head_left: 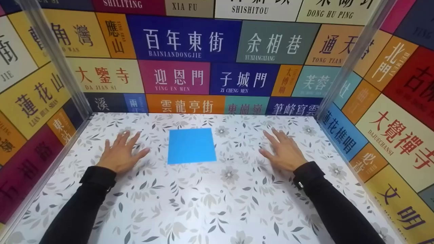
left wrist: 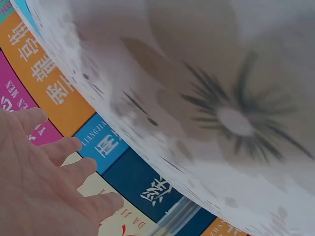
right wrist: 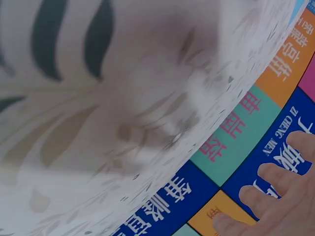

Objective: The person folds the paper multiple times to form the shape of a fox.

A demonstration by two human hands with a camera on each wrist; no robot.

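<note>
A flat blue square sheet, which looks like paper, lies on the floral-patterned table between the two hands. To its left is my left hand, palm down with fingers spread, apart from the sheet. On the other side my right hand has its fingers spread too, farther from the sheet than the left one. Neither hand holds anything. The left wrist view shows the left fingers extended above the patterned surface, and in the right wrist view the right fingers look much the same.
The white table carries a grey leaf and flower print. Panels of coloured signs with Chinese characters stand behind it and along both sides. Clear upright strips mark the back corners. Black sleeves cover both arms.
</note>
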